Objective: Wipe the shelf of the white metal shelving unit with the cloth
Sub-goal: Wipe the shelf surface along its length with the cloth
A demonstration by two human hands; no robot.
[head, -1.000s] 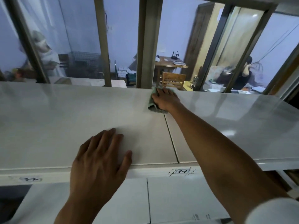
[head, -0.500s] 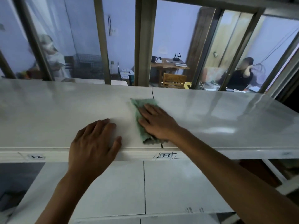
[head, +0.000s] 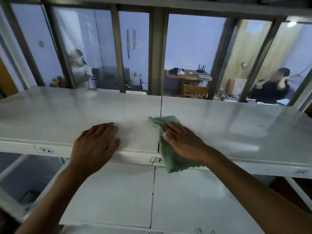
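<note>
On shelf (head: 228, 119) front edge, R hand (head: 183, 141) fingers together flat on cloth (head: 168, 154); L hand (head: 94, 146) flat, fingers together.

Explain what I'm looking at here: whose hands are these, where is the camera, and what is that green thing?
There is no machine: a person works bare-handed, and the single camera sits on their head, looking forward and down. The right hand presses flat on a green cloth spread on the white shelf; the cloth's near end hangs over the front edge. The left hand rests flat on the shelf near the front edge, holding nothing. A lower shelf shows beneath. Behind is a window into another room.
</note>
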